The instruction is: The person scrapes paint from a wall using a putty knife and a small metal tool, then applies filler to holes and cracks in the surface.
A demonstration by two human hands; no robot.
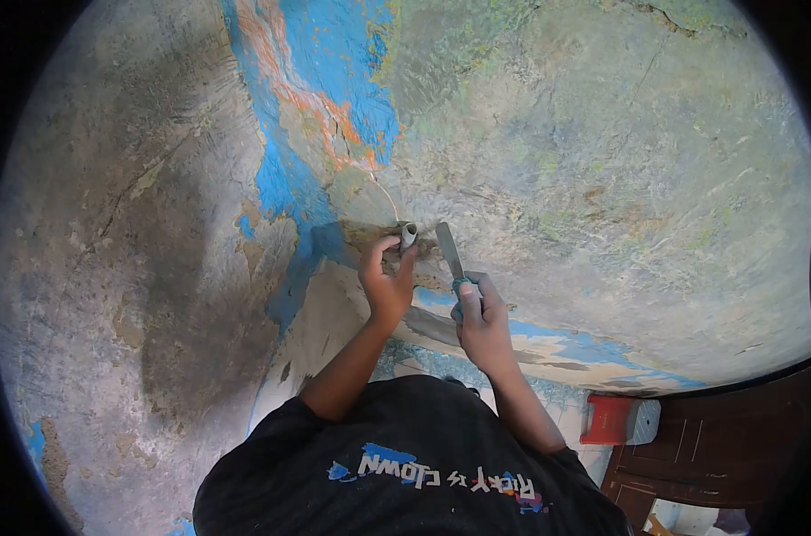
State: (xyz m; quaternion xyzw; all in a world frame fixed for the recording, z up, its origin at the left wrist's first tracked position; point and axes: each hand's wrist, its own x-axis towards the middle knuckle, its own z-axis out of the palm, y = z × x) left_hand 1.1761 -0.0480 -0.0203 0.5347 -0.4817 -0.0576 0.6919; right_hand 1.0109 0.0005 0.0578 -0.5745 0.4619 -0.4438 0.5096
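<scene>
My left hand (387,281) has its fingers curled around a short grey tube (409,236), whose open end faces up toward the camera. In my right hand (485,327) is a flat-bladed scraper (450,251), gripped by its handle, the blade pointing away from me. The blade lies just right of the tube, with a small gap between them. Behind both is a rough, patchy wall (548,179), and a thin pale wire (386,195) runs down it to the tube.
Blue and orange paint (334,89) remains on the wall at the upper left. At the lower right are a red stool (607,420) and dark brown wooden cabinets (691,447). Pale floor tiles (548,397) show beside my right arm.
</scene>
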